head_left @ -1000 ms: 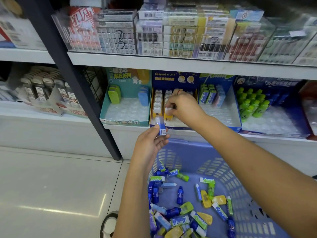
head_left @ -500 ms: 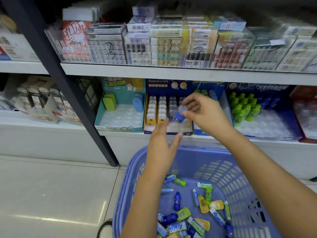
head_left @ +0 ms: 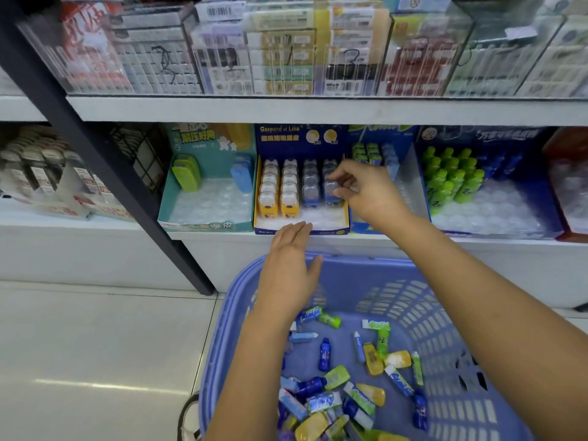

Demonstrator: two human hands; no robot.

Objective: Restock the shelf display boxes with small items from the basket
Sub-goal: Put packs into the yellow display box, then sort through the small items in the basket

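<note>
The right hand (head_left: 369, 195) reaches into the box (head_left: 302, 231) whose navy header reads "Gaspard et Lisa" in yellow, with a line of yellow Chinese characters beneath that is too small to read. Its thumb and curled fingertips pinch a blue piece (head_left: 331, 190) at the front of the rightmost column. The box holds four columns of pieces — two yellow-based at left, two blue at right. The left hand (head_left: 289, 272) hovers between the box front and the far rim of the basket (head_left: 222, 338), fingers straight and together, holding nothing. Loose items (head_left: 324, 358) lie in the lilac basket: blue and green bottles, yellow pieces, and blue-and-white tubes whose script lettering is too blurred to read. Left of the box stands a teal box (head_left: 206, 224) with yellow Chinese characters. To the right are green bottles (head_left: 451, 183) under a header with a round "10" badge. On the shelf above, clear bins (head_left: 159, 58) show handwritten marks like "3" and "1" — and a barcode label (head_left: 219, 10).
</note>
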